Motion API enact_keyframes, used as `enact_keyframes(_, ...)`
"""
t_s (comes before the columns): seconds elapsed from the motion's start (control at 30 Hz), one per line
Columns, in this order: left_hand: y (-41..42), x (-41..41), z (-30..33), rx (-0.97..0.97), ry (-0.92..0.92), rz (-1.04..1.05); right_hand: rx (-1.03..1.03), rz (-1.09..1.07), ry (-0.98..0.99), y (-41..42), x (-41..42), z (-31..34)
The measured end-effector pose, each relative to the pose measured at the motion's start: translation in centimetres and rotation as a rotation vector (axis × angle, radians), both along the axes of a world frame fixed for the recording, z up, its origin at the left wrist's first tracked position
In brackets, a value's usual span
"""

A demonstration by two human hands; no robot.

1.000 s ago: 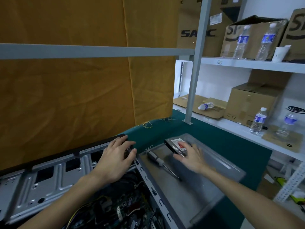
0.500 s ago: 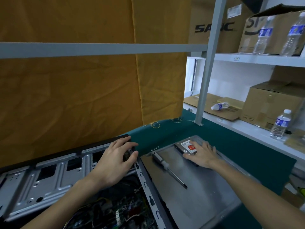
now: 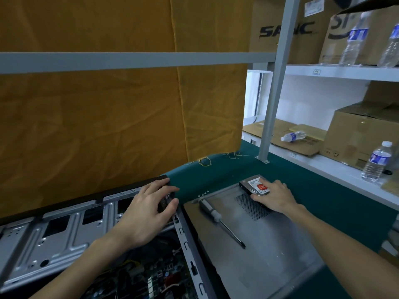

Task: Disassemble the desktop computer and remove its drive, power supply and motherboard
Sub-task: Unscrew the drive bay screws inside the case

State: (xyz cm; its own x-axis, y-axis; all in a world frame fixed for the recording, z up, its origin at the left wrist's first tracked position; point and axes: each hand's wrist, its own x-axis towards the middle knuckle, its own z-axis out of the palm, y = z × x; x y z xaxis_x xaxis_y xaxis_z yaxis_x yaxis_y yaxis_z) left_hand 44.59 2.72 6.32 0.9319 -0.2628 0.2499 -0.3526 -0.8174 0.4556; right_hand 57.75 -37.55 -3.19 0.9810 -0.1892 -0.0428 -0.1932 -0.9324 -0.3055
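Observation:
The open computer case (image 3: 54,238) lies on its side at the lower left, with the motherboard (image 3: 155,277) and cables showing inside. My left hand (image 3: 146,212) grips the case's far right corner, fingers over the black front edge and thumb on the frame. The removed grey side panel (image 3: 269,255) lies flat to the right of the case. A hard drive (image 3: 257,186) with a red-and-white label lies on the panel's far corner. My right hand (image 3: 278,197) holds the drive, fingers across its top and thumb against its near edge.
A screwdriver (image 3: 211,212) lies on the panel beside the case. Several small screws (image 3: 203,193) sit on the green mat (image 3: 323,201). A yellow cloth (image 3: 108,115) hangs behind. A grey shelf post (image 3: 272,104) stands on the mat; shelves to the right hold boxes and a water bottle (image 3: 375,162).
My right hand has lowered the tilted hard drive flat onto the far corner of the side panel. My left hand has stayed on the case corner. The view has shifted left.

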Motion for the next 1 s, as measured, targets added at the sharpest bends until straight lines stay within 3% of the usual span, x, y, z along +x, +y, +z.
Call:
enact_keyframes(0.33,0.1,0.1,-0.2,0.009,-0.013,-0.006,0.0,0.094,-0.003,0.6,1.7,0.4)
enact_keyframes(0.87,0.2,0.0,-0.2,0.019,0.0,-0.002,-0.063,-0.031,0.081,1.5,0.3,0.5)
enact_keyframes(1.0,0.2,0.1,-0.2,0.015,-0.002,-0.002,-0.222,0.024,-0.231,4.1,-1.9,0.9)
